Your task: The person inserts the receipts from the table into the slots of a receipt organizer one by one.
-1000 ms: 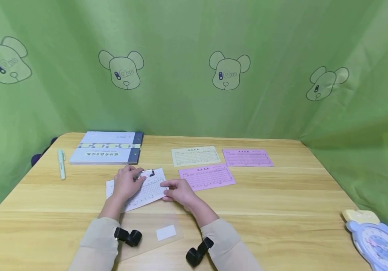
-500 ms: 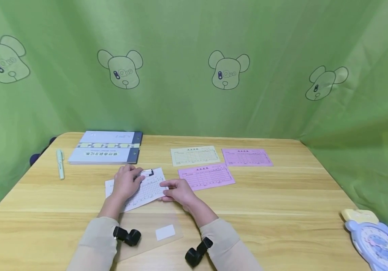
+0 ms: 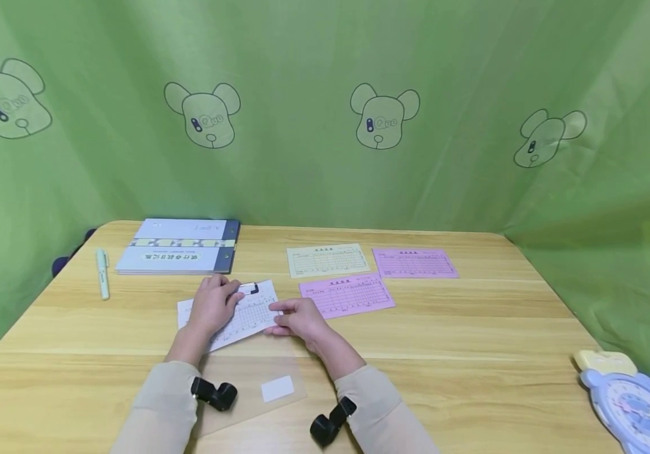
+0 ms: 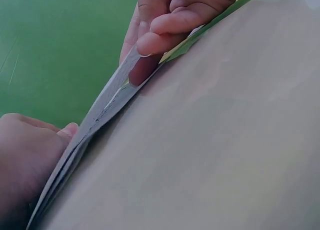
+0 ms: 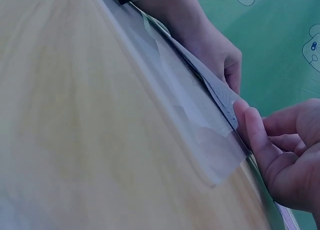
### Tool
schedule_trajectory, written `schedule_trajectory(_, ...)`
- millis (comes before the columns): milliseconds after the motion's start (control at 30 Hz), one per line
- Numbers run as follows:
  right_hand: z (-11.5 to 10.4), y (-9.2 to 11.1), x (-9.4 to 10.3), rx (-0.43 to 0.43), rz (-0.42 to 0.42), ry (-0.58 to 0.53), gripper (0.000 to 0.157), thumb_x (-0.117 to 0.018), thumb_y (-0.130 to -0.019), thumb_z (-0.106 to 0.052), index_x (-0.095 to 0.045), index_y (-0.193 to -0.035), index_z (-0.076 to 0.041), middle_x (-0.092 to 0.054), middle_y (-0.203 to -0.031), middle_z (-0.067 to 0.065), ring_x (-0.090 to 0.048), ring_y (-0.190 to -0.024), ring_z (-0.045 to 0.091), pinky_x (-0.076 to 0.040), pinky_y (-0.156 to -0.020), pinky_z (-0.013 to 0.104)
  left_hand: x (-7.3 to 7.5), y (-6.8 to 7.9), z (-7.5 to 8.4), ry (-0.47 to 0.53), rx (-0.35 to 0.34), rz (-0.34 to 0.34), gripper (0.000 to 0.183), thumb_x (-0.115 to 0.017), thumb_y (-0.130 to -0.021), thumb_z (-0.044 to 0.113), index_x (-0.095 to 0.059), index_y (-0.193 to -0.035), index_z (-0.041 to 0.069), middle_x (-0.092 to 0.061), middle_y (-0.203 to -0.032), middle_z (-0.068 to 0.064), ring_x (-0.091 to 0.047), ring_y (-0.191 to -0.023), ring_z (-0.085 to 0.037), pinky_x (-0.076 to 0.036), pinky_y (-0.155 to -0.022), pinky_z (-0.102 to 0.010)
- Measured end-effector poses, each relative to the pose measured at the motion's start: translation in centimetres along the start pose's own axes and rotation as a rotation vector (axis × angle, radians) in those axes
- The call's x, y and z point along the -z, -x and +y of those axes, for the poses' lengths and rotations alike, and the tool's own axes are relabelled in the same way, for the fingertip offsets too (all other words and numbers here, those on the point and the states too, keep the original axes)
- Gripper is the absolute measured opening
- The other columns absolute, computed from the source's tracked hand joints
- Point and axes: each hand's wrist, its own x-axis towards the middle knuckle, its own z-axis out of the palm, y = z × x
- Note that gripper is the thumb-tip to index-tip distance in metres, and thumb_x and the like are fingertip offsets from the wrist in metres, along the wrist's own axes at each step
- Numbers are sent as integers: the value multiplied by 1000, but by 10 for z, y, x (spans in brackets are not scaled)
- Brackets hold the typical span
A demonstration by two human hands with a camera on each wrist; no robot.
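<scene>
White printed forms (image 3: 253, 318) lie in a stack at the centre-left, with a metal-and-black clip (image 3: 252, 289) at their far edge. My left hand (image 3: 212, 307) lies over the left part of the forms, thumb and forefinger on either side of the clip. My right hand (image 3: 302, 325) pinches the right edge of the forms. In the right wrist view its fingers (image 5: 255, 132) hold the corner, and the left wrist view shows the sheets slightly parted there. A translucent board (image 3: 245, 378) with a white label extends from under the forms toward the person.
Two pink forms (image 3: 347, 296) and a pale green form (image 3: 327, 260) lie to the right. A white-and-blue account book (image 3: 179, 249) and a mint pen (image 3: 103, 274) are at the far left. A blue toy clock (image 3: 637, 407) sits at the right edge, before green curtains (image 3: 302, 183).
Both hands keep nearly the same place on the forms. The lower fingers of my right hand have shifted slightly left beneath the edge of the sheets.
</scene>
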Motion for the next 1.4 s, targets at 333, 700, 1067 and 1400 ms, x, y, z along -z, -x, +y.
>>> schedule_trajectory(333, -2, -6, 0, -6, 25, 14, 29, -49, -76, 16, -56, -104, 9, -52, -101, 22, -62, -66, 26, -48, -62, 26, 0, -1, 2, 1, -2, 3, 30, -56, -84, 20, -60, -108, 3, -48, -93, -11, -39, -84, -25, -34, -71, -37)
schedule_trajectory(700, -3, -14, -1, -8, 42, 43, 30, -50, -77, 14, -56, -105, 7, -53, -100, 21, -62, -65, 23, -48, -61, 25, -2, -2, 1, 1, -7, 0, 31, -56, -84, 21, -59, -109, 2, -48, -93, -11, -39, -84, -24, -34, -72, -37)
schedule_trajectory(1067, -2, -18, -2, 10, 55, 63, 29, -50, -76, 14, -58, -103, 8, -56, -93, 19, -61, -61, 22, -48, -59, 25, -2, -1, 1, -13, -13, -2, 31, -56, -84, 20, -60, -109, 3, -48, -94, -12, -39, -84, -25, -34, -73, -37)
schedule_trajectory(1400, -2, -17, -2, 29, 31, 57, 29, -51, -77, 13, -57, -105, 8, -55, -98, 20, -61, -62, 23, -48, -60, 26, -1, -1, -3, 5, -10, 14, 32, -57, -83, 21, -59, -109, 2, -48, -95, -12, -39, -86, -25, -34, -73, -38)
